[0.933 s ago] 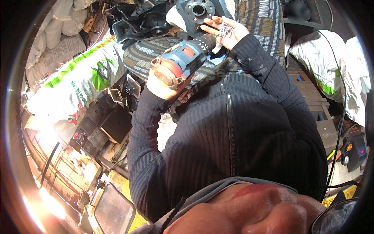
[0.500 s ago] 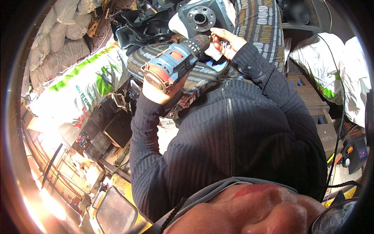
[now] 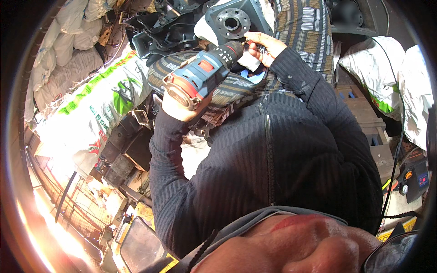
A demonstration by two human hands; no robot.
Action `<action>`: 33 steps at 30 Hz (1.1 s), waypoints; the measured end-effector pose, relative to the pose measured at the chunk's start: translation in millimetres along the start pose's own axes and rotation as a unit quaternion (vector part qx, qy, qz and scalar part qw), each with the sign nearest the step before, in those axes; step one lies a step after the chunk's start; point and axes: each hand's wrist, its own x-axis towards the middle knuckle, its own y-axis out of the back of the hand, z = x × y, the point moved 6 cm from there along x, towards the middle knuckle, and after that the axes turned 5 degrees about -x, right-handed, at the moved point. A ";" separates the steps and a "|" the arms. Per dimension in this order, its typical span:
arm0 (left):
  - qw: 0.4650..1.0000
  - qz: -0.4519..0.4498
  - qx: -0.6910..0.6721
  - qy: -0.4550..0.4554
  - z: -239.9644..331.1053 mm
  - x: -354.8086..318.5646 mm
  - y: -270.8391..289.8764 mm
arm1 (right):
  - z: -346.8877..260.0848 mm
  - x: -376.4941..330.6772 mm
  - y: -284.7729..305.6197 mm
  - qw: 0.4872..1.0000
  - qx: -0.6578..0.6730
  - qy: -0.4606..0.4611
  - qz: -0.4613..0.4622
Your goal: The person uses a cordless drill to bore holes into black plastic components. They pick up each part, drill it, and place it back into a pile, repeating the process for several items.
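"Gripping what, that left hand (image 3: 182,108)?"
"The blue plastic cordless drill with red trim (image 3: 200,72), its black chuck (image 3: 235,48) toward the right hand (image 3: 267,47)."
"And the right?"
"Curled just beside the chuck; whether on something, I cannot tell."

Obstacles about the right hand (image 3: 265,49): flanged part (image 3: 241,25), 10 o'clock; drill (image 3: 202,75), 8 o'clock; white sack (image 3: 375,68), 3 o'clock, beyond the leg. Open passage: 2 o'clock, over the patterned trouser leg (image 3: 304,29).
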 end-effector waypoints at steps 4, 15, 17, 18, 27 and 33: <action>0.994 -0.016 -0.077 0.079 -14.3 5.3 0.7 | -1.8 8.7 -2.8 1.000 -0.016 0.020 0.018; 0.985 0.041 -0.045 0.160 -62.6 63.1 7.6 | -4.5 18.1 23.0 0.932 -0.222 0.231 0.170; 0.998 0.035 0.012 0.045 -55.5 76.3 10.1 | -5.8 20.7 24.1 0.902 -0.296 0.243 0.199; 0.999 0.030 0.039 -0.012 -50.0 79.8 10.8 | -6.8 21.0 24.5 0.900 -0.290 0.256 0.201; 0.993 -0.102 0.018 0.063 -58.9 121.7 20.6 | -19.0 25.0 20.4 0.830 -0.367 0.340 0.245; 0.990 -0.107 -0.012 0.096 -56.9 127.9 24.9 | -25.8 29.7 12.6 0.800 -0.473 0.273 0.248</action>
